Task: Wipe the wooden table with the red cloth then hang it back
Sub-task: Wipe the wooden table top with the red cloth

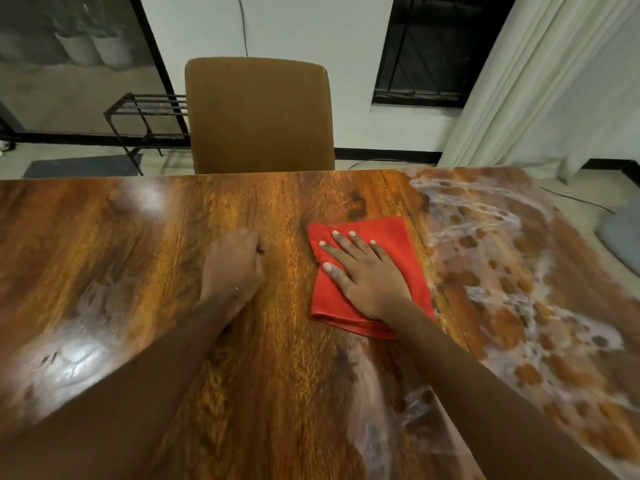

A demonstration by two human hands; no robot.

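Right hand presses flat on one red cloth, left hand rests fisted on wooden table.

A brown upholstered chair is seen at the far middle, its back upright. Just to its left a black metal rack is set, with a dark blue mat laid on the floor near it. Two white pots are shown at the far left, blurred. A thin cable is hung down the white wall above the chair. At the far right, a dark barred window is flanked by a pale curtain. A grey-blue cushion is placed on the floor at the right edge.
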